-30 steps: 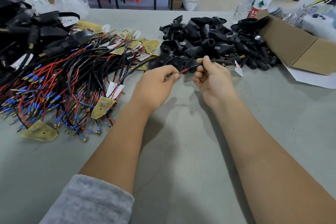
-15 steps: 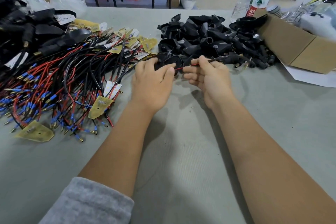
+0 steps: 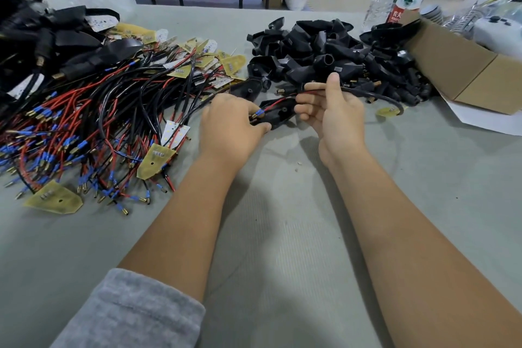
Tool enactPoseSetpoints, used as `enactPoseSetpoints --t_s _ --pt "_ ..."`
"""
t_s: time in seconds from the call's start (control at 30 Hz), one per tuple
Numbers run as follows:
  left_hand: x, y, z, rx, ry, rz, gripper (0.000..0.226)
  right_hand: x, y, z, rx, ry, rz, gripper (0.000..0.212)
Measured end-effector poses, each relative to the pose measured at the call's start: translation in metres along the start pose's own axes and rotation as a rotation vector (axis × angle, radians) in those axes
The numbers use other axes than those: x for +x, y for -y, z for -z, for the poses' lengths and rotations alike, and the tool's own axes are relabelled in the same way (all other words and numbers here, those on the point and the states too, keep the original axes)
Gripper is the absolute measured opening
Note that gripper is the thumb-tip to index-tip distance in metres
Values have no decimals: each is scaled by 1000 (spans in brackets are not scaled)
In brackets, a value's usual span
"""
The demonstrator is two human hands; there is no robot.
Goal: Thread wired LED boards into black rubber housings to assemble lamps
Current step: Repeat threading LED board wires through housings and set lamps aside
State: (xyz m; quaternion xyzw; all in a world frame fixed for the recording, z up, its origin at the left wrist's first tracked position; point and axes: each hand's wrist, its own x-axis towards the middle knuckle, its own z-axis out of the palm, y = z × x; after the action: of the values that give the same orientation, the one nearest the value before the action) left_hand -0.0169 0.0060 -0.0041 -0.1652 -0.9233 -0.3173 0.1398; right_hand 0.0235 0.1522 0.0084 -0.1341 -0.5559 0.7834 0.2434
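A black housing [image 3: 278, 114] is gripped in the left hand [image 3: 230, 124], just above the table [image 3: 282, 234] near the pile of housings [image 3: 324, 48], probably to steady its opening. The wire [image 3: 364, 92] is pinched by the right hand [image 3: 333, 113], apparently for feeding in. The wire's long axis runs left-right; blue-tipped ends [image 3: 258, 114] point left, the board [image 3: 387, 111] trails right.

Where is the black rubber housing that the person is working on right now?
In the head view it sits mid-frame on the grey table: the black rubber housing is held by the left hand, just left of the right hand, in front of the pile of housings.
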Motion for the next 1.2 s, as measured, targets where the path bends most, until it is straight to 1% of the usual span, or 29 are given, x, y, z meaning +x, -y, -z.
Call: enactPoseSetpoints --t_s 0.07,0.13,0.2,0.27,0.33,0.43,0.5,0.67,0.83,0.93,1.07,1.2 --pt "-2 -4 2 -67 14 14 16 -2 0 -1 -57 58 1 31" --pt "-4 -7 3 -124 -13 14 16 -5 -1 -3 -129 126 4 23" --pt "-6 -8 5 -170 -42 27 17 -8 -2 -6 -179 164 3 24" --pt "-5 -8 6 -181 -48 71 17 -10 -2 -8 -164 136 8 32" --pt "-3 -6 7 -187 -38 116 14 -9 1 -7 -95 63 35 36" --pt "-3 -3 9 -219 -19 138 9 -6 4 -3 -14 -57 77 35" --pt "-3 -2 8 -223 -24 127 9 -4 3 -1 -8 -102 88 33" --pt "-4 -2 7 -234 -24 111 14 -3 -2 -6 -77 -65 82 15" --pt "-4 -1 8 -283 -16 124 20 -1 -3 -6 -21 -80 93 10" --pt "-4 -2 7 -315 -16 112 23 -3 -4 -7 -19 -34 60 11" --pt "-3 0 6 -400 -31 113 31 -6 -5 -9 -12 94 -8 16" --pt "0 1 7 -499 -77 160 27 -8 -1 -8 40 138 -69 16"
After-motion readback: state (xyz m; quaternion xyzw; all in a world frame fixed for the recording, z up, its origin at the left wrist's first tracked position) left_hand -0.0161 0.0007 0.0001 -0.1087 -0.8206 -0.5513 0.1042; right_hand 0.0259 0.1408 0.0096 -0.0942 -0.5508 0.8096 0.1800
